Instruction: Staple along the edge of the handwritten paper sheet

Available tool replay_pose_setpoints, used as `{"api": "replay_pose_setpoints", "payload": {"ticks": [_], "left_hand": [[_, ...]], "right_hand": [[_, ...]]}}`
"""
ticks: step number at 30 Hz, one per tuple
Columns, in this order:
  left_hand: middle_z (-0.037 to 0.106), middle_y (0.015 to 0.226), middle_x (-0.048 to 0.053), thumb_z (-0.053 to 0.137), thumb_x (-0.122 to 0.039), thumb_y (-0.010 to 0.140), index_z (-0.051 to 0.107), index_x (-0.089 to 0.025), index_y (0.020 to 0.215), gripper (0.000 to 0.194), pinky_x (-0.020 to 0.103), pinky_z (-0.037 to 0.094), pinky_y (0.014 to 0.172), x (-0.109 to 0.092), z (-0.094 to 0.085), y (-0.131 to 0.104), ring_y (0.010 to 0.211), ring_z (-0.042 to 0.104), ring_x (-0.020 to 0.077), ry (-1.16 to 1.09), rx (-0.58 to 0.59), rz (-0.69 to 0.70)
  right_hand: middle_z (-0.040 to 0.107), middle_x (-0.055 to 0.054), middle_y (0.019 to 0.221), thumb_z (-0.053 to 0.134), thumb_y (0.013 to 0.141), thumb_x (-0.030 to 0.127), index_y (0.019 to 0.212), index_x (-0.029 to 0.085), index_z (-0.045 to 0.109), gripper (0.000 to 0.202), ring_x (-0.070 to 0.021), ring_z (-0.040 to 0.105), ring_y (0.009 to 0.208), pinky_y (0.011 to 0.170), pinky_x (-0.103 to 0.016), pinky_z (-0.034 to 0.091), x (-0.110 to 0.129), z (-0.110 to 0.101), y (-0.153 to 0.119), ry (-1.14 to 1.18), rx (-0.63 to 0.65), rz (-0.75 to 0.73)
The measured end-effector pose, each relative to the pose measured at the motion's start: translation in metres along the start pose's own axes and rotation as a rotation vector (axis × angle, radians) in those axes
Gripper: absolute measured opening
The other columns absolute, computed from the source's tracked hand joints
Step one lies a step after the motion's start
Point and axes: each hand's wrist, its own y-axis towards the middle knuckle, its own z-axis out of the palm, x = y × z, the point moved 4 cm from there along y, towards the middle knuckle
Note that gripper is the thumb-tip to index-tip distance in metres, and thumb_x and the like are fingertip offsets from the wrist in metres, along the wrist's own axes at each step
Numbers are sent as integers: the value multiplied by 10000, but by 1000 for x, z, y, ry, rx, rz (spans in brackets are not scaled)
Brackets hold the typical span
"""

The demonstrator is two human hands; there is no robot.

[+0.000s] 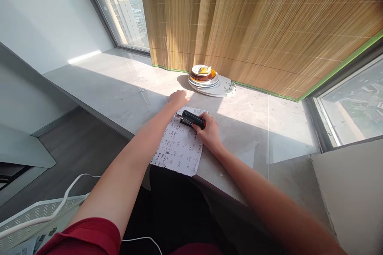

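My right hand (209,129) is closed around the rear end of a black stapler (193,119). Its metal front end points left, over the upper part of a sheet of paper (182,151) covered in handwriting. The sheet lies on the grey stone ledge (239,127), its lower edge reaching the ledge's front. Beyond the paper's top edge, my left hand (178,99) rests low over the ledge with its fingers curled together. Whatever those fingers hold, if anything, is hidden or too small to make out.
A stack of plates (206,81), with a small dish on top, stands behind my left hand. A bamboo blind (239,28) hangs behind it. At lower left are a white cable (60,207) and a perforated plastic basket (38,211). A wall (353,183) bounds the right.
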Motion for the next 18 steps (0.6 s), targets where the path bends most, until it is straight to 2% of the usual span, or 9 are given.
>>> {"api": "replay_pose_setpoints", "payload": {"ticks": [2,5,9,11,12,14,16,18], "left_hand": [[714,1118,206,761,-248,981,756,-114,1078,166,438,505,969,-1,1,2,1101,685,371,-18,-6,-20],[716,1089,202,729,-148,965,758,-109,1008,65,429,504,947,-2,2,0,1077,691,357,-62,-20,-34],[715,1052,189,693,-139,989,730,-107,979,50,395,495,909,-6,-4,-7,1039,686,326,-131,-63,-45],[704,962,142,634,-192,1049,701,-125,926,156,357,486,866,-11,-15,-18,982,676,284,-212,-126,-64],[680,888,107,589,-229,1083,675,-138,880,239,334,480,824,-14,-22,-28,918,666,253,-288,-166,-77],[560,720,35,545,-282,1111,595,-160,773,363,304,438,698,-19,-40,-61,723,584,184,-731,-279,-111],[407,648,-26,537,-296,1103,536,-184,771,350,275,358,573,-25,-55,-111,562,413,123,-1187,-329,-140],[296,647,-58,570,-326,1076,510,-201,811,299,249,282,508,-35,-70,-172,509,285,102,-1522,-365,-137]], "right_hand": [[670,-36,898,701,838,275,922,269,530,191,-279,565,898,736,-387,448,0,0,0,12,-1,6],[655,-31,872,697,831,280,916,265,525,192,-278,558,892,742,-391,446,1,1,0,10,-4,17],[671,-35,904,681,837,283,927,267,534,173,-280,560,906,759,-401,446,1,1,0,6,4,11],[684,-39,923,673,845,301,938,270,545,161,-286,566,919,775,-414,450,0,1,1,10,16,0],[685,-41,922,674,846,319,944,272,551,164,-291,569,921,780,-422,452,-1,1,1,9,22,-1],[676,-49,900,685,835,370,961,277,563,199,-304,574,914,775,-438,454,-4,0,1,4,25,12],[666,-61,877,693,818,414,971,284,575,233,-319,581,906,768,-462,456,-7,-2,1,-4,10,29],[680,-88,917,702,816,464,978,298,586,259,-326,593,901,777,-497,456,-8,-3,2,-4,22,17]]}}
